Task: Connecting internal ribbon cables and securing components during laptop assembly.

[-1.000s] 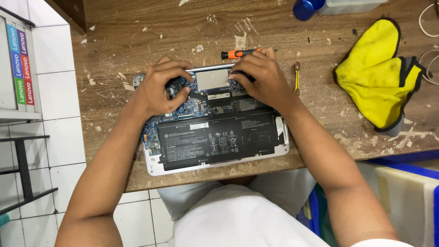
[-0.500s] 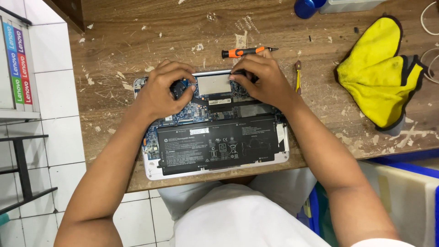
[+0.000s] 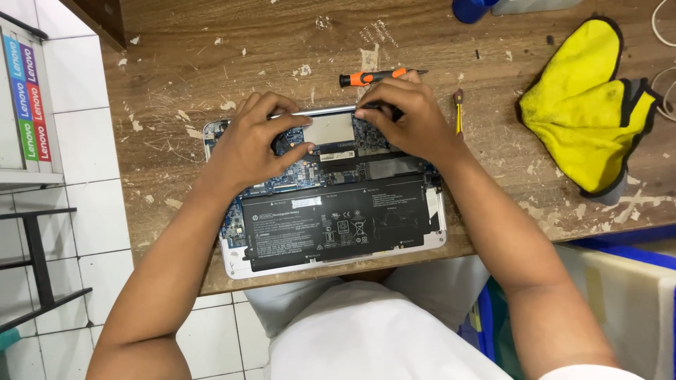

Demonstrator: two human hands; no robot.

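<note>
Laptop point(image 3: 331, 211) lies bottom-up w/ its cover off, at the near edge of the wooden table point(image 3: 232, 56), right in front of the person. Black battery point(image 3: 338, 224) fills the near half; blue circuit board point(image 3: 310, 169) and a silver plate point(image 3: 332, 129) sit in the far half.

Left hand point(image 3: 250, 144) rests on the board's left part, fingers curled, thumb and forefinger pinched narrow at the left edge of the silver plate; can't tell if anything small sits between them. Right hand point(image 3: 408, 119) is on the far right corner of the laptop, fingers bent and pressed to the back rim beside the plate, holding no tool as far as I can see.

Orange-and-black screwdriver point(image 3: 373, 76) lies on the table just beyond the right hand, approx. parallel to the laptop's back edge. Small yellow-handled tool point(image 3: 458, 112) lies just right of that hand. Yellow cloth point(image 3: 584, 105) is bunched up further right, well apart from the laptop. Blue object point(image 3: 472, 8) sits at the far edge. White tiled floor point(image 3: 77, 141) shows left of the table.
</note>
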